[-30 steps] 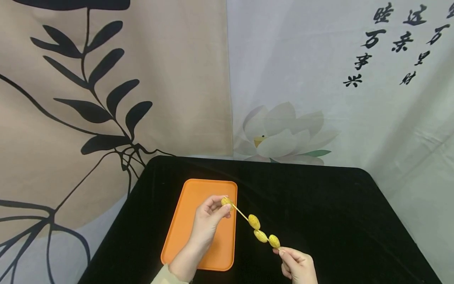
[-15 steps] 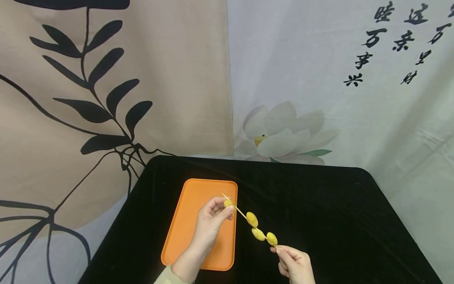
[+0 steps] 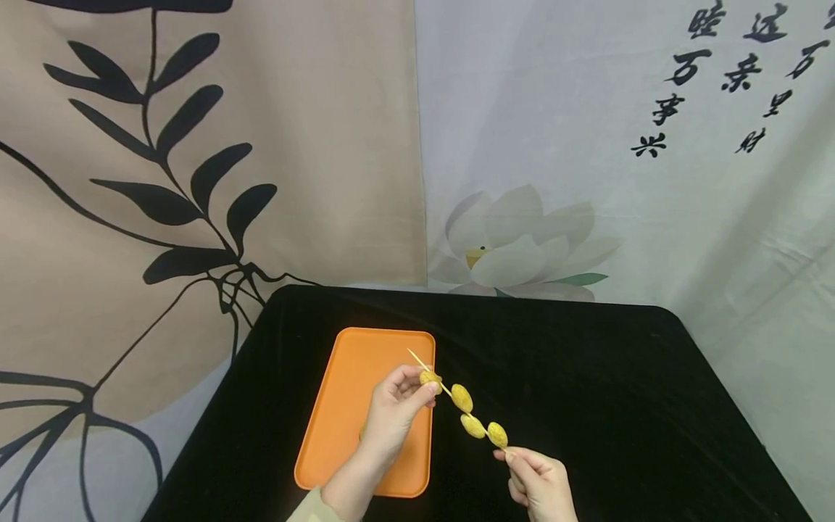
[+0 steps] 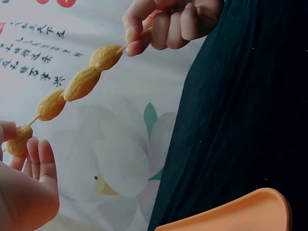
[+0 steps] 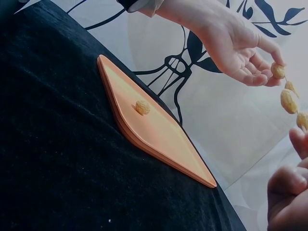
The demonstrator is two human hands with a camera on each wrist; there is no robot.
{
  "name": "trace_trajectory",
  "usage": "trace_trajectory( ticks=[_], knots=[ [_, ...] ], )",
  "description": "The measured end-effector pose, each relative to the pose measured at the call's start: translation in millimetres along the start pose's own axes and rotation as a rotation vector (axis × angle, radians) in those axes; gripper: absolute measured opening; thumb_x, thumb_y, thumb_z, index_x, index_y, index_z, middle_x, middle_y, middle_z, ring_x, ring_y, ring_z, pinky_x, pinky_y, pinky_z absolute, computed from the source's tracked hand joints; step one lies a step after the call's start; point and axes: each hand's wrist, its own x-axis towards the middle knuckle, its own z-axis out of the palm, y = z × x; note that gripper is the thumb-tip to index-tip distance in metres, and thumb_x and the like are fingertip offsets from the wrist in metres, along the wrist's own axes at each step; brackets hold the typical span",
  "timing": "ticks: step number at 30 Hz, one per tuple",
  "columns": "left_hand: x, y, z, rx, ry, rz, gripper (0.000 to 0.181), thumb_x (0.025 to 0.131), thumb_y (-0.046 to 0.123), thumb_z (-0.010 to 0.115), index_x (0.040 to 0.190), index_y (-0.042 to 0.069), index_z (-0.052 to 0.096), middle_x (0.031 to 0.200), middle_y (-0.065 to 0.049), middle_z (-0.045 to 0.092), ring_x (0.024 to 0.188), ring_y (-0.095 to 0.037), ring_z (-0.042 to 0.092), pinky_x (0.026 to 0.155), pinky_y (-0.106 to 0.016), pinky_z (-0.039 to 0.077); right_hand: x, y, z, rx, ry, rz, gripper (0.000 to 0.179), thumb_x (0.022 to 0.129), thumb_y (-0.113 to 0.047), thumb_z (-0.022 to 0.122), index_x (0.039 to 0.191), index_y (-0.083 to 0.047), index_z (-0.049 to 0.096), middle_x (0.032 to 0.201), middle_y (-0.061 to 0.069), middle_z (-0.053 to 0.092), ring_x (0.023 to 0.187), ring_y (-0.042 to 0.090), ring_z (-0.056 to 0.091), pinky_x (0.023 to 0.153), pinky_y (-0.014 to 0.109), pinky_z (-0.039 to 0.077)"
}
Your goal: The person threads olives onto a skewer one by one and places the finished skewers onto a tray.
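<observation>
A thin wooden skewer slants between my hands, threaded with several yellow, wrinkled oval pieces. My left hand pinches the uppermost piece between thumb and fingers; the skewer's bare tip sticks out beyond it. My right hand grips the skewer's lower end, just below the lowest piece. In the left wrist view, a short stretch of bare skewer separates the pinched piece from the others. One loose oval piece lies on the orange tray, mostly hidden behind my left wrist in the head view.
The tray is on the left part of a table covered with black cloth, below my left forearm. Behind the table hang a beige curtain with dark leaf prints and a pale one with a lotus and writing.
My left hand has shifted slightly right and down, and the pinched piece sits further along the skewer, with more of the tip showing. My right hand has moved slightly left and up.
</observation>
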Motion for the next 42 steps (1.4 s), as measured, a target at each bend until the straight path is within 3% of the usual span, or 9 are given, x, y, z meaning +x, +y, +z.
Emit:
trace_trajectory(
  ticks=[10, 16, 21, 25, 28, 32, 35, 39, 42],
  knots=[
    [-0.2, -2.8, 2.0, 0.018, -0.023, -0.042, 0.026, 0.088, 0.003, 0.069, 0.108, -0.009, 0.059, 0.099, -0.015, 0.066, 0.085, -0.016, 0.063, 0.075, -0.030, 0.055, 2.7, -2, 1, 0.014, 0.009, 0.075, 0.018, 0.091, -0.005, 0.058, 0.093, 0.008, 0.070, 0.052, -0.004, 0.038, 0.042, 0.007, 0.033, 0.042, 0.019, 0.029],
    [-0.6, -3.0, 0.6, 0.035, -0.031, -0.069, 0.026, 0.089, 0.006, 0.069, 0.111, -0.005, 0.060, 0.101, -0.013, 0.066, 0.088, -0.017, 0.063, 0.078, -0.033, 0.055, 2.4, 0, 3, 0.078, -0.037, -0.054, 0.017, 0.092, -0.002, 0.056, 0.090, 0.009, 0.068, 0.051, -0.006, 0.035, 0.041, 0.003, 0.030, 0.039, 0.029, 0.016],
    [-1.8, -3.0, -2.5, 0.041, -0.044, -0.082, 0.030, 0.089, 0.007, 0.069, 0.115, -0.004, 0.060, 0.106, -0.014, 0.066, 0.091, -0.018, 0.063, 0.079, -0.031, 0.054, 4.5, 5, 2, 0.162, -0.104, -0.162, 0.023, 0.093, 0.002, 0.051, 0.085, -0.004, 0.072, 0.051, -0.010, 0.035, 0.042, 0.001, 0.024, 0.040, 0.037, 0.008],
    [-2.4, -2.9, -10.4, 0.089, -0.099, -0.106, 0.037, 0.090, 0.012, 0.069, 0.123, -0.001, 0.058, 0.116, -0.015, 0.064, 0.099, -0.019, 0.061, 0.082, -0.028, 0.052, 5.0, 6, -3, 0.176, -0.099, -0.184, 0.028, 0.093, 0.004, 0.049, 0.085, -0.007, 0.073, 0.052, -0.010, 0.035, 0.043, 0.004, 0.020, 0.041, 0.038, 0.006],
    [0.1, -3.2, -26.3, 0.148, -0.112, -0.108, 0.038, 0.093, 0.016, 0.066, 0.127, 0.001, 0.058, 0.122, -0.013, 0.062, 0.102, -0.021, 0.061, 0.085, -0.029, 0.052, 5.4, 6, -8, 0.149, -0.060, -0.162, 0.024, 0.093, 0.003, 0.050, 0.086, -0.001, 0.072, 0.051, -0.009, 0.035, 0.042, 0.003, 0.022, 0.041, 0.037, 0.008],
    [5.6, -5.6, -59.0, 0.361, -0.045, -0.071, 0.028, 0.093, 0.018, 0.066, 0.119, 0.007, 0.065, 0.117, -0.008, 0.065, 0.099, -0.019, 0.062, 0.085, -0.031, 0.051, 5.1, 4, -17, 0.083, 0.009, -0.083, 0.019, 0.094, 0.001, 0.052, 0.087, 0.005, 0.070, 0.050, -0.007, 0.034, 0.042, 0.001, 0.028, 0.041, 0.034, 0.013],
    [6.9, -9.7, -82.8, 0.681, -0.022, -0.053, 0.023, 0.091, 0.018, 0.069, 0.113, 0.012, 0.068, 0.109, -0.003, 0.066, 0.095, -0.017, 0.061, 0.083, -0.034, 0.052, 5.0, 4, -25, 0.031, 0.046, -0.015, 0.020, 0.095, -0.002, 0.051, 0.089, 0.006, 0.069, 0.050, -0.006, 0.034, 0.042, 0.003, 0.029, 0.041, 0.029, 0.017],
    [2.7, -21.6, -103.1, 1.116, -0.055, -0.084, 0.028, 0.086, 0.023, 0.074, 0.112, 0.014, 0.068, 0.101, 0.000, 0.065, 0.088, -0.016, 0.060, 0.075, -0.038, 0.054, 5.4, 5, -31, -0.017, 0.078, 0.070, 0.024, 0.096, -0.006, 0.047, 0.091, 0.003, 0.069, 0.050, -0.006, 0.034, 0.041, 0.004, 0.031, 0.040, 0.023, 0.024],
    [-1.0, -34.0, -110.4, 1.303, -0.070, -0.135, 0.035, 0.082, 0.029, 0.078, 0.113, 0.014, 0.068, 0.098, -0.001, 0.066, 0.081, -0.015, 0.060, 0.071, -0.040, 0.054, 5.8, 7, -32, -0.029, 0.098, 0.130, 0.024, 0.095, -0.006, 0.047, 0.093, 0.003, 0.069, 0.051, -0.006, 0.035, 0.041, 0.005, 0.031, 0.040, 0.020, 0.028]
  ],
)
